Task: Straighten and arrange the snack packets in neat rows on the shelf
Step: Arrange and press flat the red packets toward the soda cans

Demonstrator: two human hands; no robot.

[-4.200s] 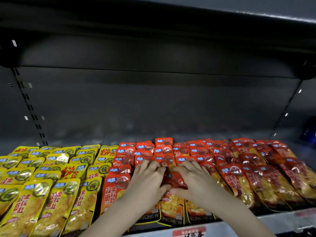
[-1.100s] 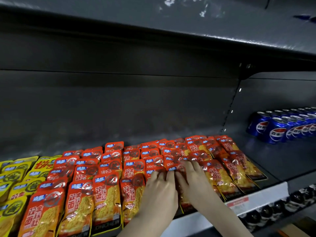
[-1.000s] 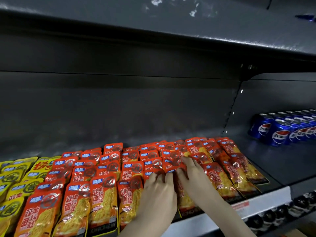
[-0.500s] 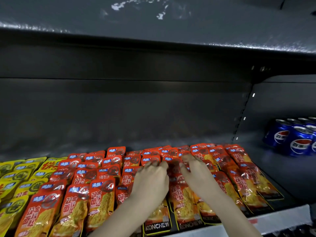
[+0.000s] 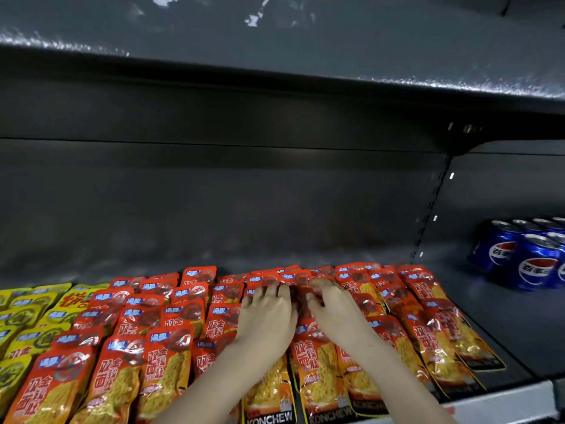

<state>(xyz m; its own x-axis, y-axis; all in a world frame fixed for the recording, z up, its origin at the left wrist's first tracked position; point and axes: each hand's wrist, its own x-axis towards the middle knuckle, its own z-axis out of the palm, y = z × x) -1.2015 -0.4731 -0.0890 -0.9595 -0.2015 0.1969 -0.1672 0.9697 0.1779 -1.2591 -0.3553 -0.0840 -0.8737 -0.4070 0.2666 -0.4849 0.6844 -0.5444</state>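
From the head camera, your left hand (image 5: pixel 265 316) and right hand (image 5: pixel 334 310) lie palm-down, side by side, at the middle of the red packets (image 5: pixel 171 341). Fingers are spread and pressing flat on the packet tops toward 12 o'clock; the fingertips are blurred, so you cannot tell whether either hand pinches a packet.

The packets lie on the shelf (image 5: pixel 501 319), overlapping like shingles in columns running from the front lip back to 12 o'clock. I judge the job partly done: the columns at 3 o'clock of your hands look fairly even, while those at 9 o'clock sit crooked, several tilted and riding over neighbours. The yellow packets (image 5: pixel 33 319) further toward 9 o'clock also look loosely laid.

The packets are flat, glossy plastic pouches with clear windows over pale noodle-like strips; they should slide easily over each other. The shelf is dark, matt metal. The blue cans (image 5: pixel 526 258) at 3 o'clock stand upright, well apart from the packets.
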